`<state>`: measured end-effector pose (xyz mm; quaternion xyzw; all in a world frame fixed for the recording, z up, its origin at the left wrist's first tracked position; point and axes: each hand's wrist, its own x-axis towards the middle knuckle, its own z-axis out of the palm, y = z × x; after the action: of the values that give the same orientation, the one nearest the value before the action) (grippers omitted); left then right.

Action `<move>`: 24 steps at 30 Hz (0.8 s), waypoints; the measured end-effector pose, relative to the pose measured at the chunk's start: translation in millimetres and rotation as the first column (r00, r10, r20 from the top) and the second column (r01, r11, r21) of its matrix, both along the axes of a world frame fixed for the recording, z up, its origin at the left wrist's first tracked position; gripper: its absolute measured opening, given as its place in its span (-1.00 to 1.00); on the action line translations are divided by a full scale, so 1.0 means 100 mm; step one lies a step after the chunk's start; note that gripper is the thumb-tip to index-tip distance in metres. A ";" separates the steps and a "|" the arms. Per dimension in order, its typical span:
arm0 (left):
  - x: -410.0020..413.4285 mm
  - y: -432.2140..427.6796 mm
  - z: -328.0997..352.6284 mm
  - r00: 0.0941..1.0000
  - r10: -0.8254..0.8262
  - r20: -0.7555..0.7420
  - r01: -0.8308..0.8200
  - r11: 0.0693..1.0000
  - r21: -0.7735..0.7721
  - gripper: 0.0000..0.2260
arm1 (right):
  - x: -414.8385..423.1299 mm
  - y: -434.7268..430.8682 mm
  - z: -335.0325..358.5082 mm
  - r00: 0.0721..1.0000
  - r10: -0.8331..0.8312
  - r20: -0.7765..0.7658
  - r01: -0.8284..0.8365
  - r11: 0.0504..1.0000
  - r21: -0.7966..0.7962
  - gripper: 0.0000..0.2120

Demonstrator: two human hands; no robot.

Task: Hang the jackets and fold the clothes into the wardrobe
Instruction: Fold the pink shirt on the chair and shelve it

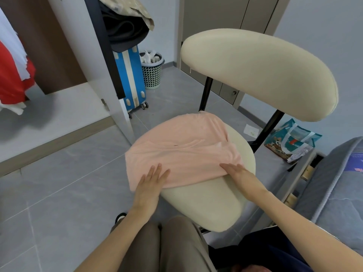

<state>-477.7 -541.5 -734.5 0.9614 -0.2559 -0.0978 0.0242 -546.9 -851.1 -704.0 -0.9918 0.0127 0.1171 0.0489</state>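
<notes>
The pink garment (182, 150) lies flat on the chair seat (206, 203), under both my hands. My left hand (151, 181) presses its near edge, fingers straight and spread. My right hand (238, 173) lies flat at its right corner, fingertips perhaps tucked underneath. The wardrobe (59, 114) stands beyond my left hand.

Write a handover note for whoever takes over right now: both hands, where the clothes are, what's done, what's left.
Left hand: open, flat on the near left edge of the pink garment.
Right hand: open, fingers flat on its near right edge.
It lies partly folded on the chair seat, overhanging the seat's left side.
Done: a red garment hangs in the open wardrobe.
Left: finish this fold and shelve it; the dark clothes pile above the suitcase looks unsorted.
</notes>
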 end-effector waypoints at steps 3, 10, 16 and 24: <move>-0.04 0.03 0.14 0.994 0.089 0.060 -0.086 0.995 -0.041 -0.40 | -0.04 0.03 0.12 0.991 -0.077 0.108 0.069 0.995 0.074 -0.33; -0.23 -0.07 0.69 0.961 0.198 0.193 -0.127 0.937 -0.327 -0.62 | -0.08 -0.02 0.55 0.910 -0.248 0.331 0.229 0.969 0.094 -0.42; -0.56 -0.33 1.05 0.980 0.056 0.189 -0.001 0.961 -0.277 -0.76 | -0.51 -0.24 0.85 0.882 -0.301 0.364 0.335 0.942 -0.034 -0.57; -1.07 -0.67 1.27 0.994 -0.095 0.053 0.106 0.954 -0.281 -0.82 | -1.23 -0.42 0.97 0.829 -0.461 0.316 0.545 0.791 -0.277 -0.69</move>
<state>-584.6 -608.4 -607.0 0.9354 -0.3165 -0.0427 0.1517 -670.4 -892.6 -606.9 -0.9506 0.2931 -0.0212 -0.1005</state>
